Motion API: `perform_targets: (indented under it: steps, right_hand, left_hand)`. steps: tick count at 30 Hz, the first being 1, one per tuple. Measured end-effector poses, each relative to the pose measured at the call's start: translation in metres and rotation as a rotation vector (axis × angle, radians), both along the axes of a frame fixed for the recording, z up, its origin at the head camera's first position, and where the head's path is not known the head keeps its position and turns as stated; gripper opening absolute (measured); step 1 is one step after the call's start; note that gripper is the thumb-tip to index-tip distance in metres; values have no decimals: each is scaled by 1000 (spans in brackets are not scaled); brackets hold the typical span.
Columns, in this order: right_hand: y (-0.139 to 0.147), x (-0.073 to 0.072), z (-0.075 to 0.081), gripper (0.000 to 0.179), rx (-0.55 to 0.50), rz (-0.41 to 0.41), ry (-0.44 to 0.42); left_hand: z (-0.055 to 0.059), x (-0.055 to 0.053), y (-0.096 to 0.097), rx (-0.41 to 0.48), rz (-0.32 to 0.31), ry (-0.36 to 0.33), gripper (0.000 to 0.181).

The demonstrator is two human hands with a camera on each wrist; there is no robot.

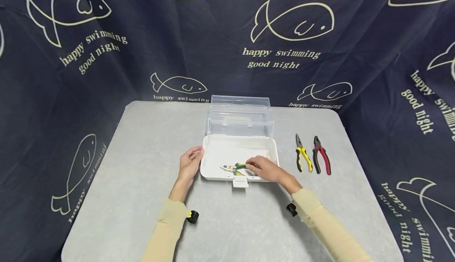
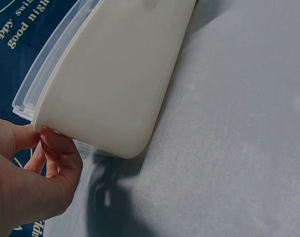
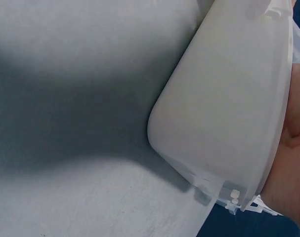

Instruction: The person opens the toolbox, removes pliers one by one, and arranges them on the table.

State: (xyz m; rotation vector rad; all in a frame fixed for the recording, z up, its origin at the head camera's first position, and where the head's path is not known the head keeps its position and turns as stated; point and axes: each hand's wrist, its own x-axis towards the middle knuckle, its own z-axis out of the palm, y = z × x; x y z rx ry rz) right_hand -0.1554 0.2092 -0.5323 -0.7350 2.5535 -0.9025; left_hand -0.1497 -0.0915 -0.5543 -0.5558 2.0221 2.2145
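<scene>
A white plastic toolbox (image 1: pixel 217 174) stands on the table with its clear lid (image 1: pixel 239 114) raised at the back. My left hand (image 1: pixel 190 163) pinches the box's left rim between thumb and fingers, seen close in the left wrist view, where the box's white wall (image 2: pixel 110 79) fills the middle. Over the right part of the box, my right hand (image 1: pixel 264 168) grips the handles of a pair of pliers (image 1: pixel 231 168) with a silver head and green-and-yellow handles. Their head points left, low inside the box. In the right wrist view the box wall (image 3: pixel 219 108) hides the fingers and pliers.
To the right of the box lie needle-nose pliers (image 1: pixel 299 151) with yellow-and-black handles and combination pliers (image 1: pixel 316 153) with red-and-black handles. A white latch (image 1: pixel 240 182) sticks out at the box's front. Dark fish-print cloth (image 1: pixel 227 37) hangs around the grey table (image 1: pixel 149 135).
</scene>
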Motion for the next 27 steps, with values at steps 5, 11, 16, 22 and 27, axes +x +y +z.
perform_targets:
  steps: [5,11,16,22,27]
  right_hand:
    - [-1,0,0,27,-35,-11,-34]
    - [-2,-3,-2,22,-89,22,-76]
    - [-4,-6,0,23,-120,70,-190]
    - [-4,-6,9,20,-122,122,-292]
    - [-3,-5,11,19,-109,149,-328]
  left_hand:
    - [-1,1,0,14,-2,7,34]
    - [4,1,-1,11,-16,1,34]
    - [1,1,0,7,4,12,32]
    - [0,0,0,7,4,16,30]
    - [0,0,0,10,4,11,30]
